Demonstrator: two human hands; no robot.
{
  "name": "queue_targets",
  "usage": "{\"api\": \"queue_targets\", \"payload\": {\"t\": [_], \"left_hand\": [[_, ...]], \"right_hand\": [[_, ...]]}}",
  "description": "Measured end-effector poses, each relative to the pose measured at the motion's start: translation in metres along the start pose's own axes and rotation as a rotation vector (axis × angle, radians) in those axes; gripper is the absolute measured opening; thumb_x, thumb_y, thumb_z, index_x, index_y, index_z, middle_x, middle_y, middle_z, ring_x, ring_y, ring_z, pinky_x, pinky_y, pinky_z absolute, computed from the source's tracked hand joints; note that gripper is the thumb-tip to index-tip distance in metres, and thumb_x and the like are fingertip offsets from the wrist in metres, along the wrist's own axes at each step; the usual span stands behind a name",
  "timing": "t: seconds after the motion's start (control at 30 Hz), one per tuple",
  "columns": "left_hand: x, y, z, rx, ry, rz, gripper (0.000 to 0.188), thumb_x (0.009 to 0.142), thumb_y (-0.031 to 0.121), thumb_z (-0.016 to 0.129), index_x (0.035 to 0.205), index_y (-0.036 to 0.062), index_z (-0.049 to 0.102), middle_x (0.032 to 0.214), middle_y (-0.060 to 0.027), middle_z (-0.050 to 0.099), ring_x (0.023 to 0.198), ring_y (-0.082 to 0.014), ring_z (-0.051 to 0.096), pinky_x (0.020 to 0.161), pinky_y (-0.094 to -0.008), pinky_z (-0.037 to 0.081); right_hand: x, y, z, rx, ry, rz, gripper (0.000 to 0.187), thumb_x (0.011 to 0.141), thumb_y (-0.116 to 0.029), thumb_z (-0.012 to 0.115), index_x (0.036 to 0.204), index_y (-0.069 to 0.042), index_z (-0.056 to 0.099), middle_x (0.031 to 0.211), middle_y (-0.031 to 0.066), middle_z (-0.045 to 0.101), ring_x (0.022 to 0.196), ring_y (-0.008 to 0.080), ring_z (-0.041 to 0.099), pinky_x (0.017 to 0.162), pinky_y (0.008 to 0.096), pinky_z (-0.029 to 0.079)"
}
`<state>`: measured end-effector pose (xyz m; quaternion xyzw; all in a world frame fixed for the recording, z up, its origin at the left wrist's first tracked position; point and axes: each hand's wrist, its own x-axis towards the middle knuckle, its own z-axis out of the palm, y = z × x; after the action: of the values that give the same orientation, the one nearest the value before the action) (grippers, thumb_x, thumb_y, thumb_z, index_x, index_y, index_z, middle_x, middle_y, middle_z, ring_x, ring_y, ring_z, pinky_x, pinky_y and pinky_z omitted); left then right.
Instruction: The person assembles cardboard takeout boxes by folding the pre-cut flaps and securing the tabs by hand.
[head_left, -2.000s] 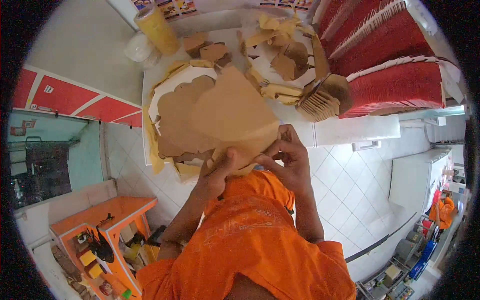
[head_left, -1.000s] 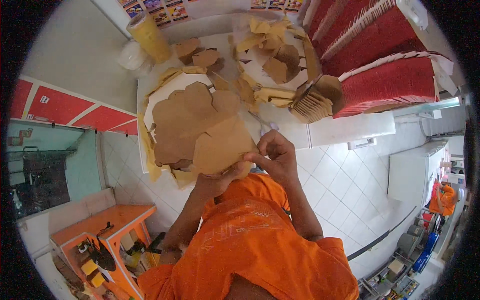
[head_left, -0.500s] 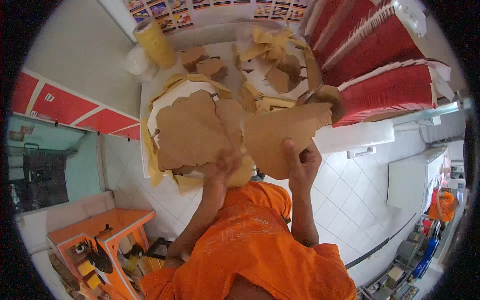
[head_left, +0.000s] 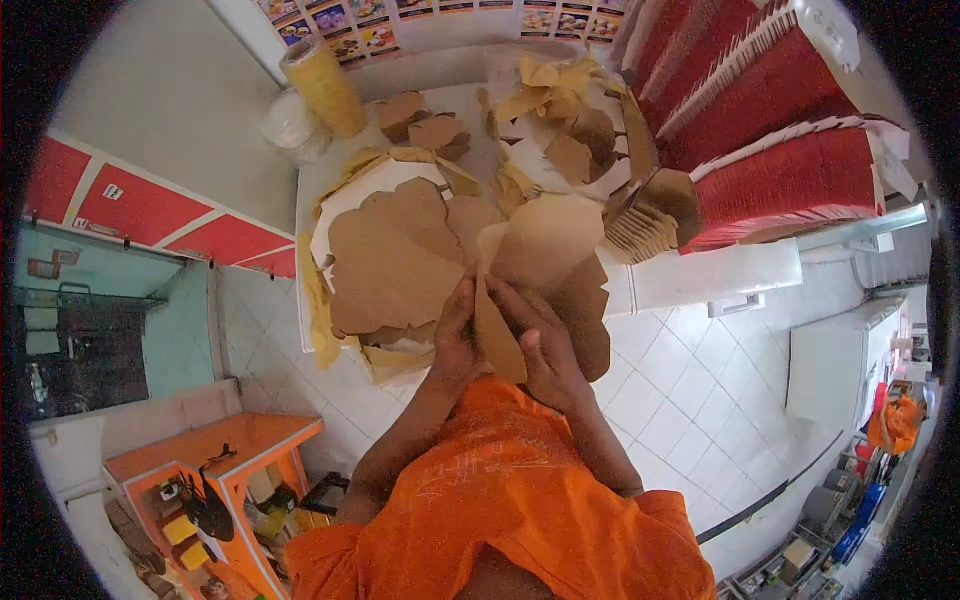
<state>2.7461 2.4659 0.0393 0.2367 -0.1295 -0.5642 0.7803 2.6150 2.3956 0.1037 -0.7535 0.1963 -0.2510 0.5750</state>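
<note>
A brown cardboard sheet (head_left: 550,240) with curved edges is bent between my two hands, just in front of my orange shirt. One part of it folds up in a narrow flap. My left hand (head_left: 456,335) pinches the near left edge of that flap. My right hand (head_left: 545,345) is on the sheet's right part, its fingers pressed against the inside of the fold and its thumb raised along the near side. To the left lies a stack of similar flat brown sheets (head_left: 395,260) on an opened paper wrapping (head_left: 322,325), close to my left hand.
On the white worktop (head_left: 312,185) stand a yellow roll (head_left: 325,88) and white round containers (head_left: 295,125). More brown pieces (head_left: 585,145) lie in torn paper at the back. Tall red stacks (head_left: 790,190) rise at right. An orange bench (head_left: 210,440) stands lower left; another person (head_left: 898,420) is far right.
My right hand has moved left, bringing the sheet with it. My left hand has come from the stack's edge onto the sheet, which is now bent into a fold.
</note>
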Motion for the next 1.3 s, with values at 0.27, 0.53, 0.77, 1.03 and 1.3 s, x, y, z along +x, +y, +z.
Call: {"api": "queue_targets", "payload": {"t": [0.27, 0.53, 0.77, 1.03, 1.3], "left_hand": [[0.006, 0.011, 0.025, 0.219, 0.095, -0.005, 0.043, 0.1, 0.036, 0.051, 0.13, 0.0057, 0.049, 0.119, -0.01, 0.057, 0.109, -0.0235, 0.057, 0.095, -0.0373, 0.047], [0.01, 0.04, 0.024, 1.026, 0.256, 0.262, 0.025, 0.091, 0.02, 0.071, 0.08, 0.002, 0.058, 0.076, -0.0019, 0.061, 0.078, -0.0083, 0.059, 0.069, -0.0269, 0.047], [0.014, 0.019, 0.044, 1.293, 0.292, 0.696, 0.019, 0.088, 0.015, 0.073, 0.082, 0.0031, 0.059, 0.076, -0.0012, 0.061, 0.068, -0.0091, 0.055, 0.063, -0.0251, 0.046], [0.014, 0.034, 0.055, 1.253, 0.182, 0.664, 0.031, 0.084, 0.023, 0.077, 0.101, 0.0022, 0.062, 0.09, -0.0069, 0.064, 0.082, -0.0132, 0.06, 0.075, -0.0271, 0.048], [-0.024, 0.016, 0.002, 0.608, 0.082, -0.296, 0.063, 0.087, 0.036, 0.074, 0.134, 0.0041, 0.049, 0.116, -0.0069, 0.06, 0.104, -0.0185, 0.058, 0.088, -0.0319, 0.049]], "right_hand": [[-0.018, 0.036, -0.001, -0.114, -0.014, -0.025, 0.055, 0.102, -0.04, 0.039, 0.143, -0.003, 0.045, 0.138, 0.0224, 0.049, 0.133, 0.0391, 0.042, 0.113, 0.0444, 0.03], [0.002, 0.022, -0.075, -0.187, 0.137, 0.324, 0.06, 0.076, -0.017, 0.079, 0.13, -0.004, 0.055, 0.122, 0.0129, 0.062, 0.116, 0.0292, 0.057, 0.102, 0.041, 0.042], [0.019, -0.012, -0.009, -0.861, 0.313, -0.182, 0.054, 0.071, -0.021, 0.079, 0.123, -0.016, 0.063, 0.126, 0.009, 0.06, 0.125, 0.026, 0.051, 0.11, 0.0556, 0.026], [0.007, 0.022, -0.029, -0.35, 0.59, 0.049, 0.023, 0.078, -0.002, 0.072, 0.101, -0.004, 0.074, 0.095, 0.0098, 0.071, 0.093, 0.0194, 0.069, 0.083, 0.0319, 0.051], [0.001, 0.016, -0.029, -0.312, 0.539, -0.079, 0.033, 0.076, 0.004, 0.07, 0.105, -0.011, 0.076, 0.089, 0.0087, 0.072, 0.08, 0.0194, 0.07, 0.072, 0.0287, 0.056]]}}
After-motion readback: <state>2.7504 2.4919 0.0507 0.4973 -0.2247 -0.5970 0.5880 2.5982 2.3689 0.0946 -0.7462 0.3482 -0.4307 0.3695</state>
